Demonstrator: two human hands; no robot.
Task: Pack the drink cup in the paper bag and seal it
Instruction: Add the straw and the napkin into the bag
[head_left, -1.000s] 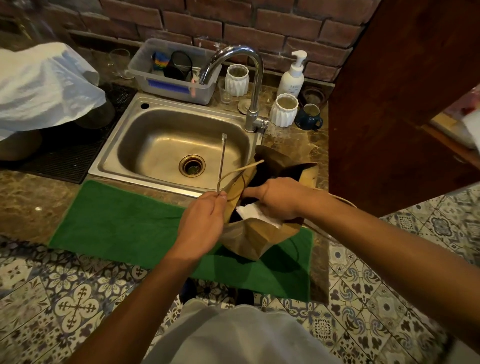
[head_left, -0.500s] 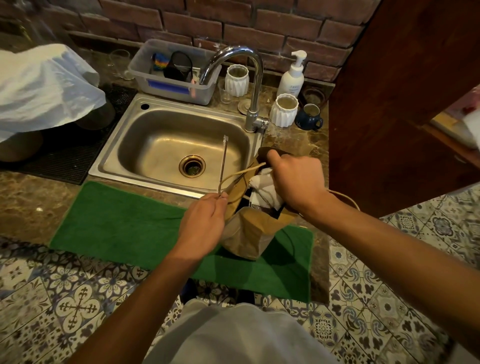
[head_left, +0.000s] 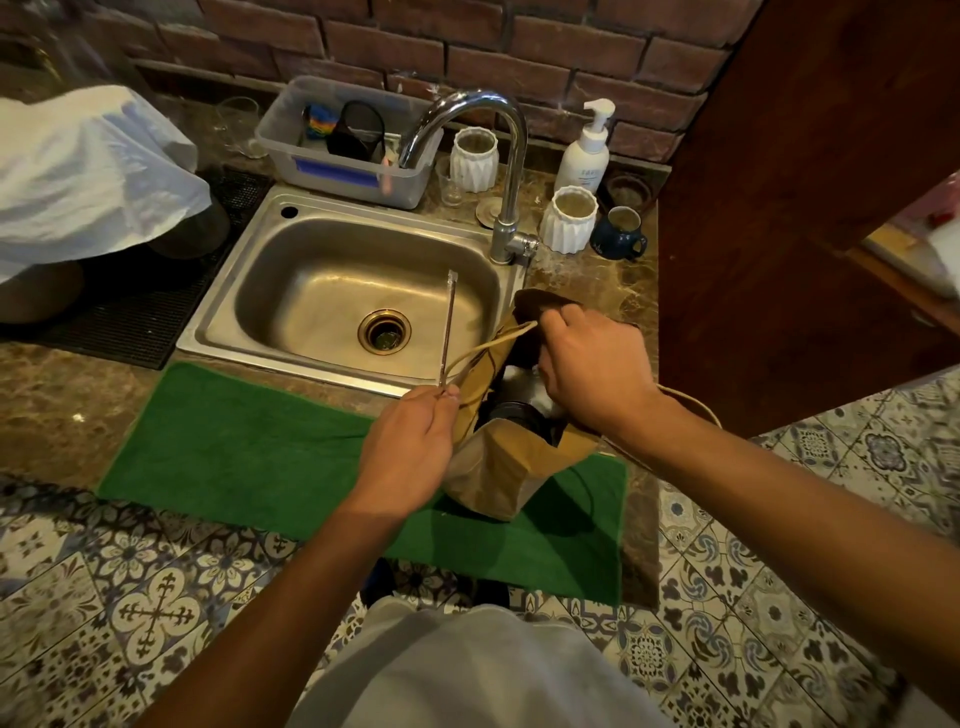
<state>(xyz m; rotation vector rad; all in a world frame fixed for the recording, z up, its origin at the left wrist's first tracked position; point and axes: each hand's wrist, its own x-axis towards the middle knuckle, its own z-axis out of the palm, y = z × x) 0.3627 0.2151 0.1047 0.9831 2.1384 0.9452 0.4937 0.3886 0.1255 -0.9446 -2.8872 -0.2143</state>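
A brown paper bag (head_left: 501, 467) stands open on a green mat (head_left: 249, 447) at the counter's front right. Inside it I see the dark lid of the drink cup (head_left: 514, 413) and some white paper (head_left: 519, 376) above it. My left hand (head_left: 410, 447) pinches a thin wrapped straw (head_left: 448, 327) together with the bag's near rim and its string handle (head_left: 493, 343). My right hand (head_left: 592, 364) reaches over the bag's mouth and grips the far rim at its top edge. The cup's body is hidden by the bag.
A steel sink (head_left: 358, 306) with a tall tap (head_left: 506, 171) lies just behind the bag. White ribbed cups (head_left: 569, 218), a blue mug (head_left: 621, 234), a soap pump bottle (head_left: 584, 150) and a plastic tub (head_left: 343, 150) line the back. A dark wooden panel (head_left: 789, 208) stands at right.
My right hand came up out of the bag, where it pressed the white paper, and moved to the far rim. My left hand and the straw stayed put.
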